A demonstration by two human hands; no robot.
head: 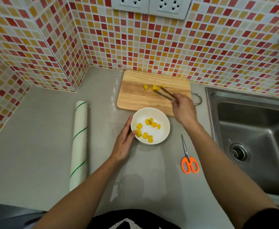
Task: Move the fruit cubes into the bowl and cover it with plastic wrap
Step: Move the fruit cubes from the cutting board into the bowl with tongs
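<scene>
Over cutting board: right hand grip pinches tongs, tips apart.

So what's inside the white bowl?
Yellow fruit cubes, about eight, lie loose on the bottom of the bowl. The left hand rests against the bowl's left side and hides a little of the rim there.

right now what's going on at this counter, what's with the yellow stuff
A person is moving fruit cubes from the cutting board into the white bowl with tongs. The right hand grips the tongs, tips open around one of the three cubes left on the board. The left hand rests against the bowl's side. Several cubes already lie in the bowl. The plastic wrap roll and scissors lie untouched on the counter.
</scene>
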